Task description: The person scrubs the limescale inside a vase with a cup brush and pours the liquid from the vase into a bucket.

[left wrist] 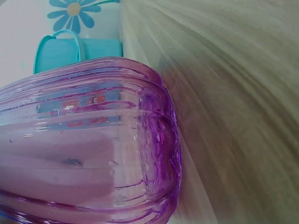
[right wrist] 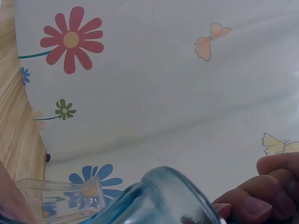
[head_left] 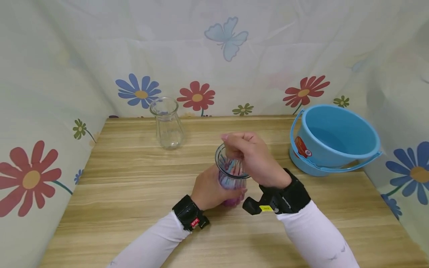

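A ribbed glass vase (head_left: 231,186), blue toward its mouth and purple at its base, stands upright on the table. My left hand (head_left: 212,190) grips its body from the left, thumb across the near side. Through the left wrist view the purple base (left wrist: 159,149) shows close up. Above the vase's mouth is my right hand (head_left: 249,154), fingers curled, fingertips partly behind or inside the rim. Curled fingers (right wrist: 261,198) also appear beside the bluish rim (right wrist: 173,186) in the right wrist view. Whether they pinch anything is hidden.
Farther back on the left stands a clear glass vase (head_left: 169,130). A light blue bucket (head_left: 305,149) with its handle lowered sits at the right. Wooden table (head_left: 134,178) lies underneath, and a flower-printed curtain (head_left: 261,74) encloses the back and sides.
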{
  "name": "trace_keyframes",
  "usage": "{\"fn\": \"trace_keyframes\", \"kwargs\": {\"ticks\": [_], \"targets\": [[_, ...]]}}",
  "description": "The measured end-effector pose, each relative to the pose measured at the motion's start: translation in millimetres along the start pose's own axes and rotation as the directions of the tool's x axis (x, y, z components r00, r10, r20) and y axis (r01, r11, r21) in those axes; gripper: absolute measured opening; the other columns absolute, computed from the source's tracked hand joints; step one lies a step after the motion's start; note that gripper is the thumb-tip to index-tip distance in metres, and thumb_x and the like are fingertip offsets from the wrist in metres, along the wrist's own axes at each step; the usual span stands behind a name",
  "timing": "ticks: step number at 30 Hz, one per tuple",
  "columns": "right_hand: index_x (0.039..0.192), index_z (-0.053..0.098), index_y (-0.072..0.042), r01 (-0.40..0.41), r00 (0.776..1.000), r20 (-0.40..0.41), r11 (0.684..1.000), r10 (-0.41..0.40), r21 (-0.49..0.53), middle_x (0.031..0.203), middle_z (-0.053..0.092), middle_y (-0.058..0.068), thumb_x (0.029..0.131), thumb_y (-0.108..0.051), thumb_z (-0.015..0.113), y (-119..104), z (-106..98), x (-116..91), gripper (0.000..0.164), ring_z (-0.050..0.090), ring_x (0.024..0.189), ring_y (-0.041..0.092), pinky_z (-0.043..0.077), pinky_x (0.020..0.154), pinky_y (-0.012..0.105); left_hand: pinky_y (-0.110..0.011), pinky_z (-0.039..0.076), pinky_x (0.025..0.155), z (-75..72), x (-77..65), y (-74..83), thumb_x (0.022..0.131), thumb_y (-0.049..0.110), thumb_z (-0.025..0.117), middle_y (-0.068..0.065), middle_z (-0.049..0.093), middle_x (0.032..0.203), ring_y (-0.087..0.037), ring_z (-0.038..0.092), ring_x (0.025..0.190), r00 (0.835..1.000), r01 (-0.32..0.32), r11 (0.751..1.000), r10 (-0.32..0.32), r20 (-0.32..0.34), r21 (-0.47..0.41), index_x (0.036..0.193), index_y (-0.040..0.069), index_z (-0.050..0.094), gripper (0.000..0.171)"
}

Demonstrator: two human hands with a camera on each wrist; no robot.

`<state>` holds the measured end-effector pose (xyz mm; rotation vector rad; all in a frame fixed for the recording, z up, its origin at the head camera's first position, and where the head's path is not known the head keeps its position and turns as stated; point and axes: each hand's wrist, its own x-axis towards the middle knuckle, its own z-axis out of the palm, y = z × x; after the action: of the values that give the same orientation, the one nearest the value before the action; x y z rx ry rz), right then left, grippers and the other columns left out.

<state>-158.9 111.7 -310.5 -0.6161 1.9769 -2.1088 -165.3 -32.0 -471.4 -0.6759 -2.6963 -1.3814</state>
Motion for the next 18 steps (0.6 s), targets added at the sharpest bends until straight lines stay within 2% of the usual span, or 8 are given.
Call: {"fn": "trace_keyframes", "kwargs": {"ticks": [10,14,18], "targets": [[0.064,0.029,-0.008,0.104,0.995,-0.015,0.994,-0.103,0.043,0.066,0.02,0.005,0.107,-0.011,0.044,-7.1,-5.5,-0.3,0.046,0.024,0.06,0.023,0.024,0.066,0.036,-0.028,0.059,0.081,-0.4,-0.7,-0.4,0.074,0.071,0.08,0.012,0.071,0.107,-0.004,0.069,0.09,1.0,0.02,1.0,-0.02,0.008,0.005,0.125,0.028,0.057,0.071],[0.063,0.029,-0.008,0.097,0.995,-0.03,0.995,-0.096,0.03,0.065,0.019,0.005,0.107,-0.012,0.046,-3.1,-2.2,1.9,0.048,0.023,0.06,0.022,0.022,0.064,0.034,-0.028,0.06,0.081,-0.4,-1.0,-0.1,0.074,0.071,0.081,0.011,0.072,0.109,-0.005,0.069,0.091,1.0,0.017,1.0,-0.017,0.0,0.011,0.127,0.027,0.056,0.073],[0.062,0.031,-0.007,0.066,0.997,-0.035,0.997,-0.067,-0.03,0.064,0.021,0.004,0.107,-0.017,0.048,2.3,0.9,3.9,0.05,0.025,0.06,0.024,0.026,0.065,0.033,-0.028,0.06,0.079,-0.2,-0.6,0.1,0.074,0.07,0.081,0.01,0.071,0.107,-0.005,0.069,0.09,1.0,0.005,1.0,-0.004,-0.011,0.024,0.124,0.026,0.057,0.072]]}}
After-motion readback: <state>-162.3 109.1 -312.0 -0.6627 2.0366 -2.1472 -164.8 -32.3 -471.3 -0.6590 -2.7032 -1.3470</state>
